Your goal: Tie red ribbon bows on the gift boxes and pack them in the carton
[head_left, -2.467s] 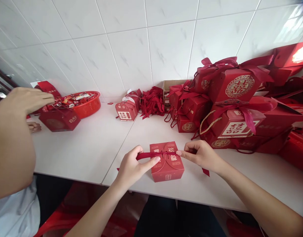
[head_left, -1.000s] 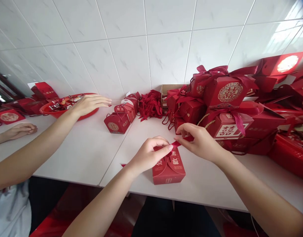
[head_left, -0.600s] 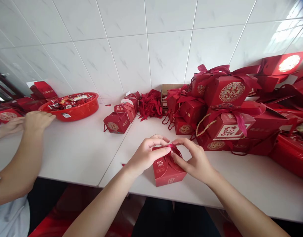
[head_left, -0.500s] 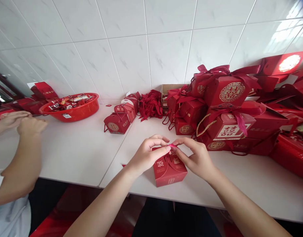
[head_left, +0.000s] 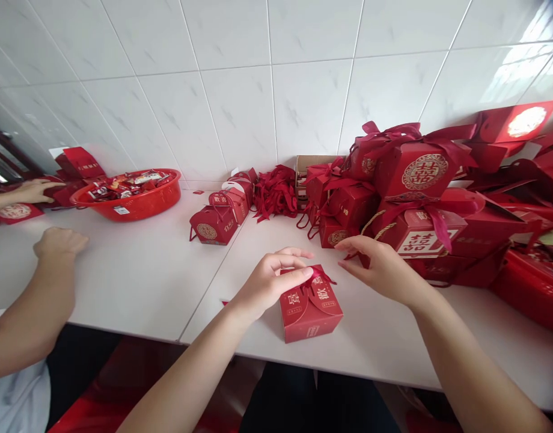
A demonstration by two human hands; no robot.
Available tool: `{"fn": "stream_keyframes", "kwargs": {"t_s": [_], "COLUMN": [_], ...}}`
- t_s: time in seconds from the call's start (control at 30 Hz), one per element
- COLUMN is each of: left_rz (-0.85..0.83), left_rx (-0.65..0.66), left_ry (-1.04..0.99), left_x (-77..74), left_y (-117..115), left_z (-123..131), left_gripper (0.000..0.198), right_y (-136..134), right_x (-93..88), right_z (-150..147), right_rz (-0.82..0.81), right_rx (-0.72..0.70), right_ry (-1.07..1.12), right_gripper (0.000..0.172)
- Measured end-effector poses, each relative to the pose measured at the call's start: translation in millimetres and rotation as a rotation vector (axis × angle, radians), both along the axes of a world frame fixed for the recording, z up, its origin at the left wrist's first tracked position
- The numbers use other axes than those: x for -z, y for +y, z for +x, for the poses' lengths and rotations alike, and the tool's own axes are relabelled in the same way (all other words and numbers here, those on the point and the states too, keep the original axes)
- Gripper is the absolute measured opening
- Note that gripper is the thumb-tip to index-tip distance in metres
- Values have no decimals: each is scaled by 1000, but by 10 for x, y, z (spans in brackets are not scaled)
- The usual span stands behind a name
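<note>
A small red gift box (head_left: 310,307) with gold characters stands on the white table (head_left: 159,282) near its front edge. A dark red ribbon (head_left: 319,276) is tied across its top flaps. My left hand (head_left: 270,282) pinches the ribbon at the knot, thumb and forefinger pressed together. My right hand (head_left: 380,267) hovers just right of the box, fingers loosely curled, and seems to hold a ribbon end, though what it grips is hard to make out.
A heap of finished red boxes (head_left: 416,198) with bows fills the right side. Loose red ribbons (head_left: 276,189) and small boxes (head_left: 213,224) lie by the tiled wall. A red basin of sweets (head_left: 132,192) sits far left. Another person's hands (head_left: 60,240) rest at the left.
My right hand has drawn away to the right from the knot, where both hands were pinching together. The other person's nearer hand has dropped onto the table, the farther one reaches left.
</note>
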State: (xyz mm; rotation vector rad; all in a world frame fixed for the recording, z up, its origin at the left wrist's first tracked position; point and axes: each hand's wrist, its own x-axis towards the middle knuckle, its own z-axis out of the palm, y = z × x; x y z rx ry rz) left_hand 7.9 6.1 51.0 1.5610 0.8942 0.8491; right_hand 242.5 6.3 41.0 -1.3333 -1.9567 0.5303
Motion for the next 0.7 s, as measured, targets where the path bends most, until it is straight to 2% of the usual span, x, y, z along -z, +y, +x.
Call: {"fn": "stream_keyframes", "kwargs": {"t_s": [0.1,0.17,0.33,0.43,0.53,0.7], "left_rz": [-7,-13,3,4,39,277], "left_rx": [3,1,-30,-48,-100,-274], "left_ry": [-47,-80,-124,-137,-99,185], "left_x": [0,11,79,109,107,146], "left_y": [6,11,33,31,-8,-101], "left_z": [-4,-7,0,14,2,-142], "left_gripper": [17,15,11,11,13,15], "right_y": [-128,-229,-338,-328,-328,-329], "right_x": [74,116,234,266,268,292], "right_z": [-165,-299,-548,-629,-678,-654], "right_rz": [136,192,394,344,234,160], "right_rx": [-171,-216,-68,-42,-36,-107], "right_ry": [156,191,138,194,339,460], "right_gripper": [20,22,18,11,13,13]}}
